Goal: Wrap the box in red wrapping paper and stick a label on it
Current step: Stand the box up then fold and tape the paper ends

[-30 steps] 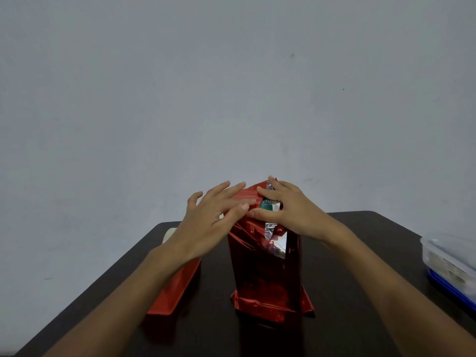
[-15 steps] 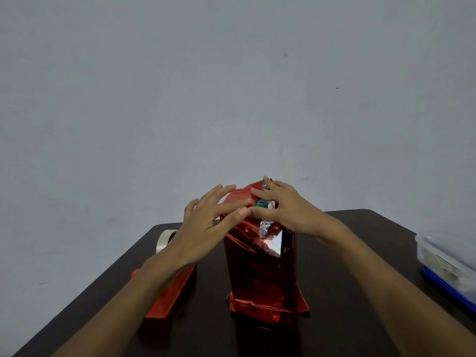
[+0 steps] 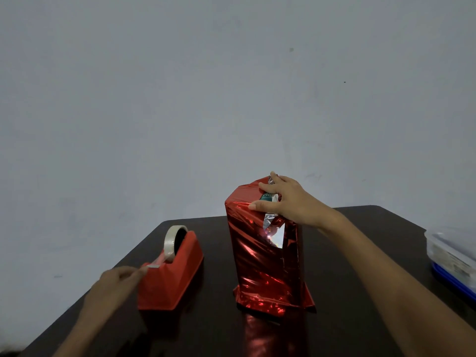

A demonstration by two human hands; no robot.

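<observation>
Head view. The desk (image 3: 347, 256) is dark. Its far edge runs along a bare grey wall (image 3: 231, 99), with a rounded far right corner, and its left edge slants toward the near left of the frame.

The box (image 3: 266, 196) stands upright on end near the middle of the desk, sheathed in red wrapping paper (image 3: 265, 258). Only a small teal patch of the box shows at the top, where the paper is not closed. The silver underside of a loose flap (image 3: 274, 234) hangs down the near face. At the base the paper flares out onto the desk.

The right hand (image 3: 286, 202) lies over the top right of the box. Its fingers are spread and nearly straight, and the thumb is on the near face, pressing the folds down.

A strip of bare desk separates the box from a red tape dispenser (image 3: 170, 276) to its left, which carries a roll of clear tape (image 3: 171, 239). The dispenser sits close to the left edge. The left hand (image 3: 116, 282), blurred, reaches to the cutter end of the dispenser, fingertips at the tape's free end. Whether they pinch it cannot be told.

To the right of the box lies a broad open stretch of desk, crossed only by the right forearm. A lidded plastic container (image 3: 453, 256) with a blue base stands at the far right, cut off by the frame and well apart from the box.
</observation>
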